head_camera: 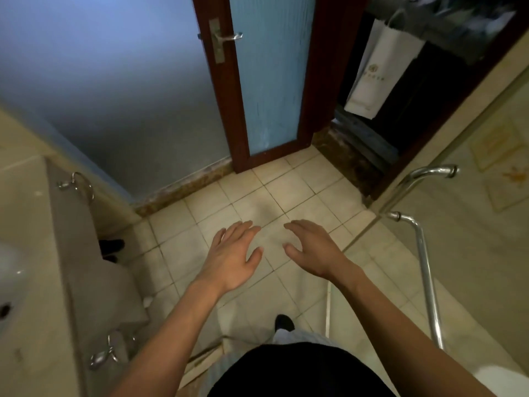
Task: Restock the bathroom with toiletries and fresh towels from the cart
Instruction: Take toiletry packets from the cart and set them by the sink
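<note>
Bathroom with pale square floor tiles [257, 190], seen from above while standing. At 12 o'clock, dark wooden door [272, 81] with blue frosted glass, standing open, with metal lever handle [229, 36] on its left edge. From 10 to 11 o'clock, wide frosted glass wall [114, 81], grey-blue. At 1 o'clock, past the doorway, white paper bag [378, 70] hanging by its cord handles; round gold emblem and one short line of writing on it, too small and blurred to read. At 9 o'clock, beige stone counter [28, 253] with white sink [8, 270] at the far left edge; chrome towel ring [83, 183] on the counter front, chrome hook [104, 353] lower down at 8 o'clock. At 3 to 4 o'clock, glass panel [472, 224] with bent chrome bar [426, 270] fixed on it.

Left hand [232, 253] and right hand [312, 250] stretched forward side by side at the centre, palms down above the floor, near each other but apart. Fingers of both relaxed and slightly spread, released, grasping nothing. Black shoe [284, 322] at 6 o'clock, below the hands.

Cart, towels and toiletries: place cannot be told from this view.
</note>
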Available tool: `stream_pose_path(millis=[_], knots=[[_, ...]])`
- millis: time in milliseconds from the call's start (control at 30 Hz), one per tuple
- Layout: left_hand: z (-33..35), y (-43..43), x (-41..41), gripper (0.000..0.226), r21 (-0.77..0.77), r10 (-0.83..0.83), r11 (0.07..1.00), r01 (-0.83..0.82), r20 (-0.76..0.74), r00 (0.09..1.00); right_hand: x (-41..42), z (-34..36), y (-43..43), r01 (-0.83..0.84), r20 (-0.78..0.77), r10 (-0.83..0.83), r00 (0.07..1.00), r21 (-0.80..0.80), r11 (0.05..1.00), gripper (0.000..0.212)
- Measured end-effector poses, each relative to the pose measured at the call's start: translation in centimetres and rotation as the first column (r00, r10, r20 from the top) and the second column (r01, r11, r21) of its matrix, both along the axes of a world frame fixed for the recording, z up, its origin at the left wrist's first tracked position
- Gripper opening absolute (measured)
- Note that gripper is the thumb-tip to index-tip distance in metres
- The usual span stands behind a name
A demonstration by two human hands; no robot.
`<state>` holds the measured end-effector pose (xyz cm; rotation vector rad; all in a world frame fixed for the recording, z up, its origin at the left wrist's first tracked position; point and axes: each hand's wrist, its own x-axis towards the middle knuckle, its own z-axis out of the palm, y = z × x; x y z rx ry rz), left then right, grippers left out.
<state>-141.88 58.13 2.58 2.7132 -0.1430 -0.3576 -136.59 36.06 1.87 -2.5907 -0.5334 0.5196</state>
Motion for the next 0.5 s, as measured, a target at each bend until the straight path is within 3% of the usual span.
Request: stream_pose_path(millis=[500], knots=[[-0.3, -1.2, 21.6, 0.052, -0.009, -0.205, 0.978, 0.206, 0.078, 0.976, 16.1, 0.8, -2.6, 0.21, 0.112, -0.205, 0.972, -0.031, 0.977, 0.056]])
